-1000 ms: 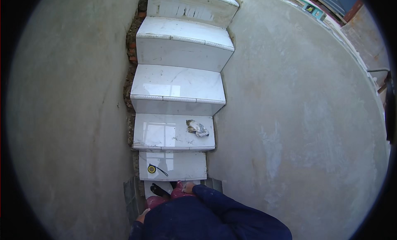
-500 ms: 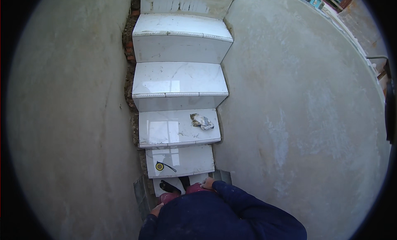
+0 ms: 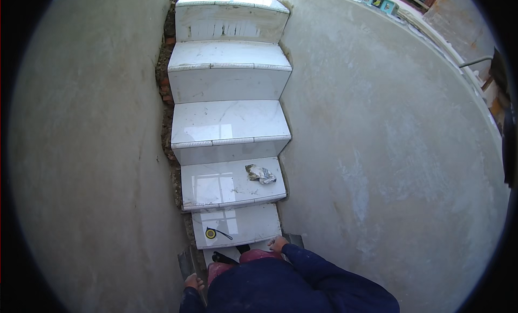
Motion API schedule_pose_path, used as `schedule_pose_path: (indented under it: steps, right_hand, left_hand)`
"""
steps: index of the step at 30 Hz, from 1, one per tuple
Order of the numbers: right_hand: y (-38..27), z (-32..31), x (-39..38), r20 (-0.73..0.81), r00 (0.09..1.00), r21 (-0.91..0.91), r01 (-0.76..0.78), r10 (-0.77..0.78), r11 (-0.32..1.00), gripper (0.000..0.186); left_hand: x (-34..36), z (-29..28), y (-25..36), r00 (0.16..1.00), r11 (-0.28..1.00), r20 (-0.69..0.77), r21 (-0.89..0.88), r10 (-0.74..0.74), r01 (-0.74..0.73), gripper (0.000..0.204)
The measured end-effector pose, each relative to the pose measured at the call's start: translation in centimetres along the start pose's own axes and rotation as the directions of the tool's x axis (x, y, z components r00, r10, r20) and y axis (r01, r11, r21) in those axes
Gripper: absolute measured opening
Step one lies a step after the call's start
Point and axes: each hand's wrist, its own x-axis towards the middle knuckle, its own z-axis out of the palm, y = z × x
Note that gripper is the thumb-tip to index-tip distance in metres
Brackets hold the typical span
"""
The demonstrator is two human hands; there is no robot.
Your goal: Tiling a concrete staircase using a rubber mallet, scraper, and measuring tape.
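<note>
My right hand (image 3: 277,243) hangs in front of my right thigh at the foot of the stairs. Its fingers are curled together, and what they hold, if anything, is too small to make out. By my left hip, my left hand (image 3: 194,281) is loosely bent with nothing visible in it, close to a grey tile panel (image 3: 187,262). A yellow and black tape measure (image 3: 210,234) with a dark wrist strap lies on the low white step (image 3: 259,226) ahead of me. One step higher rests a crumpled, dirty white wrapper (image 3: 261,174).
White tiled steps (image 3: 232,119) rise ahead between two plastered walls, the right wall (image 3: 345,113) and the left wall (image 3: 102,124). A rough gap (image 3: 164,86) with exposed brick runs along their left side. A turquoise spirit level (image 3: 377,1) lies on the right wall's top.
My view has tilted up, so the steps sit lower and another tread shows at the top. My left hand has swung slightly outward; my right hand stays near my thigh.
</note>
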Motion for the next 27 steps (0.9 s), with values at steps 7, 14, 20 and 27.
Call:
schedule_pose_path:
  steps: [7, 14, 20, 27]
  right_hand:
    - [0.9, -1.3, -1.4, 0.067, 0.997, 0.002, -0.033, 0.032, 0.999, 0.024]
    - [-9.0, -11.2, -0.2, -0.053, 0.958, 0.380, 0.282, -0.283, 0.881, 0.043]
    - [-32.8, -43.1, -18.7, -0.754, 0.246, 0.237, 0.967, -0.610, 0.097, 0.073]
    - [-41.4, -62.0, -21.2, -0.636, 0.312, -0.210, 0.810, -0.706, 0.547, 0.039]
  left_hand:
    - [0.2, 0.3, -1.2, 1.000, 1.000, 0.000, 0.002, -0.006, 0.006, 0.027]
    - [-0.2, 0.8, -3.4, 0.997, 0.996, -0.039, 0.066, -0.064, 0.067, 0.031]
    - [-2.1, 0.4, -1.3, 1.000, 0.996, -0.009, 0.090, 0.009, -0.008, 0.029]
    - [-2.9, -0.5, -1.5, 0.996, 0.996, -0.043, -0.029, 0.082, -0.084, 0.029]
